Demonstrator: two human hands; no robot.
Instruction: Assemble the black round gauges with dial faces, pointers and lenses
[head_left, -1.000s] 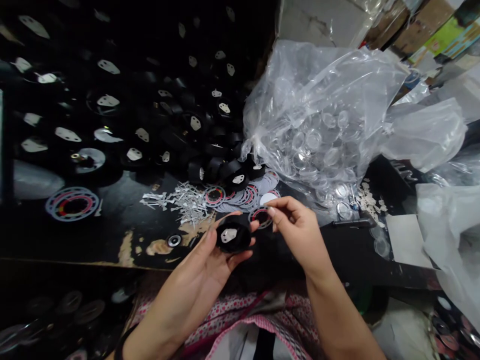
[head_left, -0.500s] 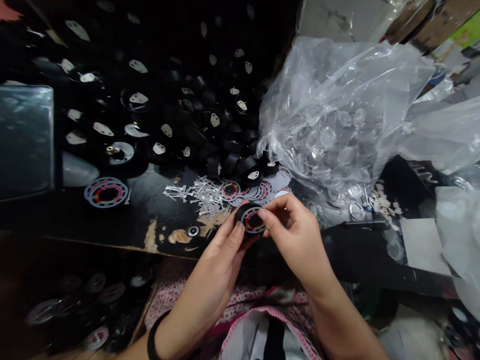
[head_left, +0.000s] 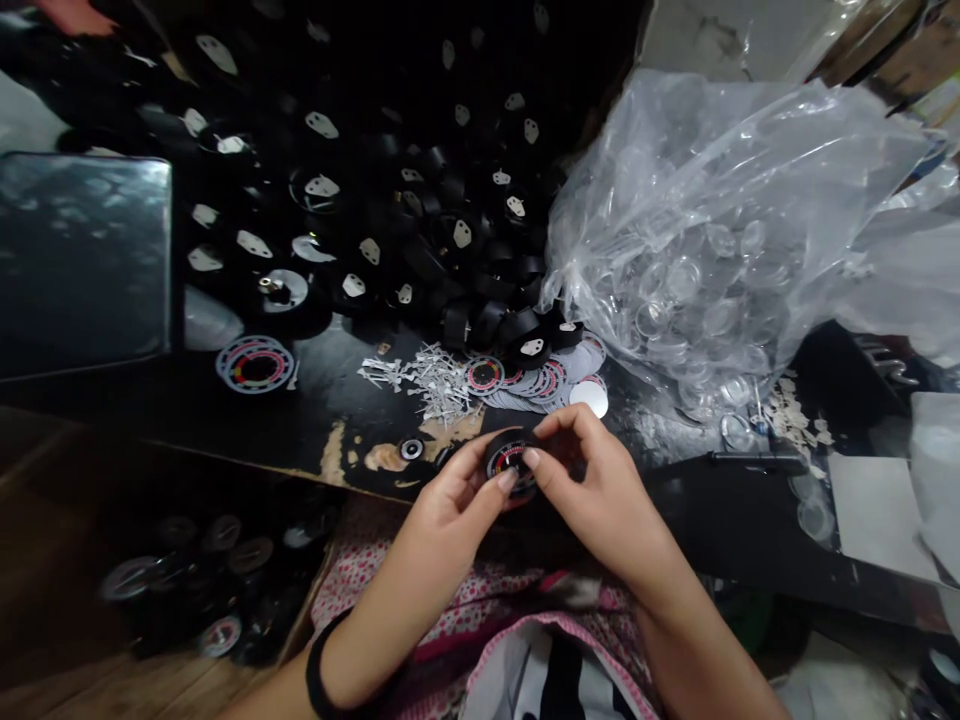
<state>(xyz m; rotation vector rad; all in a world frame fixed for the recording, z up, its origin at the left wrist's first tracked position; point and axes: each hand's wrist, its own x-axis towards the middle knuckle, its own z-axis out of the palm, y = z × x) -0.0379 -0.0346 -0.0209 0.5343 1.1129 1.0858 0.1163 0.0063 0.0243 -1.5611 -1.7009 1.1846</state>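
Between both hands, over the front of the black table, is a small round gauge (head_left: 507, 458) with a black case and a dial marked in red. My left hand (head_left: 465, 500) is closed around its left side, thumb on the lower part of the face. My right hand (head_left: 589, 480) grips the right edge, its thumb tip on the dial and its fingers partly hidden. Just beyond lie a fanned pile of printed dials (head_left: 546, 380) with a white disc (head_left: 589, 398), and a heap of small white pointers (head_left: 439, 382).
Many black gauge cases (head_left: 457, 240) with pale plates fill the back. A clear plastic bag (head_left: 697, 240) of transparent covers stands at right, near a black pen (head_left: 757, 461) and a white card (head_left: 877, 515). More dials (head_left: 255, 366) lie left, and finished-looking gauges (head_left: 221, 635) sit below the table edge.
The camera view has shifted, so the table things appear further right. The gauge has turned and tilted in my hands, and my left thumb has moved further onto its face.
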